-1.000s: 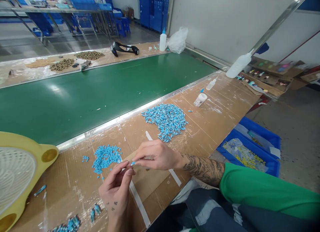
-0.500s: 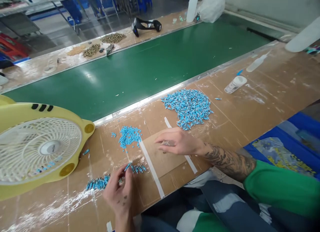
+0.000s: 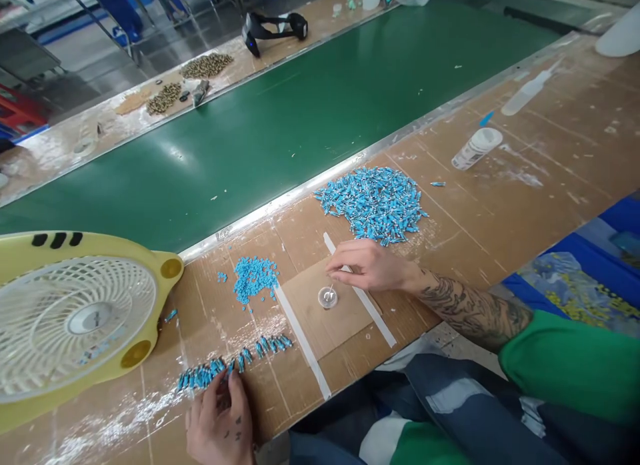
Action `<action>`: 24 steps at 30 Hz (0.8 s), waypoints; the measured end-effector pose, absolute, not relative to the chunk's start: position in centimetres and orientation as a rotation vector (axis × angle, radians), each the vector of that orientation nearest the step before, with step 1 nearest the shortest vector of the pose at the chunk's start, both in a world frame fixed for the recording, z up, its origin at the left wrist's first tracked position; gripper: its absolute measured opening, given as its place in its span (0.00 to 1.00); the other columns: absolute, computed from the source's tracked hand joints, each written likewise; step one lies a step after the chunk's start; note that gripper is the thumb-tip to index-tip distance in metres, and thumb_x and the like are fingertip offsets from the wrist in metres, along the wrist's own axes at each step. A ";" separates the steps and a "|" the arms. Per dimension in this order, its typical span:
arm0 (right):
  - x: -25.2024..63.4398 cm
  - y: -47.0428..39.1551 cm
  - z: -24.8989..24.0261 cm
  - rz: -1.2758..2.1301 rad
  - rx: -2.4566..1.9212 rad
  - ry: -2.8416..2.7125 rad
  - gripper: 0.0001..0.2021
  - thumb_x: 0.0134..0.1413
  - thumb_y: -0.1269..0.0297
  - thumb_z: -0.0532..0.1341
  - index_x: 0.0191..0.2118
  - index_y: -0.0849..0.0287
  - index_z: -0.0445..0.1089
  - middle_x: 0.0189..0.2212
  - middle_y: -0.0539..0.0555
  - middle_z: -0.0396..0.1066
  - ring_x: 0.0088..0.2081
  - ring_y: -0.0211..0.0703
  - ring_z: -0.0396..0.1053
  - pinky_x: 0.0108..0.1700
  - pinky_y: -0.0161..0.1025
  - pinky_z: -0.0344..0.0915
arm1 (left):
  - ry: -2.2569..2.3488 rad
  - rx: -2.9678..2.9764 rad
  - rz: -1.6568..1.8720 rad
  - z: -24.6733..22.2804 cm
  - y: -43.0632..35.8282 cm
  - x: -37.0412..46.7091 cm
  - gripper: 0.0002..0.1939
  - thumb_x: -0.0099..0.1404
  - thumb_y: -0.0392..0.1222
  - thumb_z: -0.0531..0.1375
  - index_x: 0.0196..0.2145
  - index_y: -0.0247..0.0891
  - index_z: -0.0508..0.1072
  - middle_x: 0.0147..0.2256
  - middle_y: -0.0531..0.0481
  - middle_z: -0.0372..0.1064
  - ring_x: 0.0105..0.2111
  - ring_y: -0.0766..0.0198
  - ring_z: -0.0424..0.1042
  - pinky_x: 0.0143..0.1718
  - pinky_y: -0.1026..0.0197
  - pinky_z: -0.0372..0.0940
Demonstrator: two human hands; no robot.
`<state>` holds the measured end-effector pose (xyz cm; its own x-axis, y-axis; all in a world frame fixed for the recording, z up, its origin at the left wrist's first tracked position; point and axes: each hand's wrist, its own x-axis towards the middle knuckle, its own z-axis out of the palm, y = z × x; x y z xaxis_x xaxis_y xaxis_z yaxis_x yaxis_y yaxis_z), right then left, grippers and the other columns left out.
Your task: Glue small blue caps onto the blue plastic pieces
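My left hand [image 3: 220, 415] is at the near left of the table, thumb and forefinger closed on a small blue piece at a row of small blue figure-like pieces [image 3: 203, 373]. More of these pieces [image 3: 273, 345] lie to the right in the same line. Over a taped-down cardboard square [image 3: 305, 318], my right hand [image 3: 370, 266] pinches a thin, pale stick-like tool, mostly hidden by the fingers. Its lower end reaches a small clear round dish [image 3: 328, 297] on the cardboard. Beyond that hand lies a large heap of blue pieces [image 3: 375, 201].
Tiny blue discs [image 3: 254, 278] are piled left of the cardboard. A yellow fan [image 3: 170, 268] lies at the left. Behind runs a green conveyor belt [image 3: 280, 128]. A white tub [image 3: 477, 148] and a squeeze bottle [image 3: 527, 91] lie at the right.
My left hand has moved left and nearer along the row, leaving pieces set down behind it. My right hand has shifted slightly right, uncovering the clear dish. The view has tilted down.
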<state>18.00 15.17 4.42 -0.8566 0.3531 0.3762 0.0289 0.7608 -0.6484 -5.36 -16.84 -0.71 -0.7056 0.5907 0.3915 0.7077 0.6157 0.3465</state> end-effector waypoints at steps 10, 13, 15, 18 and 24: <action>17.6 15.0 1.6 0.963 -0.254 -2.441 0.08 0.61 0.67 0.58 0.38 0.64 0.75 0.31 0.54 0.74 0.33 0.37 0.68 0.40 0.35 0.64 | -2.653 -1.419 -0.752 2.5 -7.7 -5.6 0.09 0.62 0.46 0.62 0.38 0.42 0.77 0.30 0.50 0.72 0.29 0.60 0.69 0.35 0.60 0.60; 17.7 15.1 1.4 0.955 -0.271 -2.438 0.08 0.60 0.68 0.59 0.37 0.64 0.75 0.30 0.54 0.74 0.33 0.38 0.68 0.39 0.35 0.63 | -2.672 -1.589 -0.556 2.1 -4.2 -5.8 0.10 0.64 0.45 0.59 0.39 0.42 0.78 0.31 0.50 0.74 0.30 0.59 0.71 0.35 0.60 0.60; 17.8 15.2 1.3 0.955 -0.277 -2.432 0.08 0.61 0.68 0.58 0.36 0.63 0.75 0.29 0.53 0.73 0.33 0.38 0.68 0.40 0.35 0.63 | -2.679 -1.623 -0.440 1.9 -3.0 -5.7 0.11 0.65 0.45 0.57 0.40 0.42 0.78 0.34 0.49 0.76 0.32 0.59 0.72 0.36 0.60 0.61; 17.9 15.1 1.3 0.958 -0.270 -2.424 0.08 0.60 0.68 0.58 0.36 0.63 0.75 0.29 0.53 0.73 0.33 0.38 0.67 0.39 0.34 0.62 | -2.666 -1.680 -0.333 2.0 -2.1 -5.5 0.13 0.67 0.45 0.55 0.39 0.41 0.79 0.37 0.48 0.77 0.35 0.58 0.73 0.38 0.60 0.61; 17.7 14.8 1.2 0.971 -0.224 -2.409 0.08 0.61 0.68 0.58 0.37 0.63 0.75 0.29 0.52 0.73 0.33 0.37 0.66 0.38 0.34 0.61 | -2.698 -1.789 0.006 3.0 -1.1 -5.9 0.14 0.68 0.45 0.53 0.37 0.41 0.78 0.36 0.47 0.77 0.37 0.55 0.74 0.36 0.59 0.60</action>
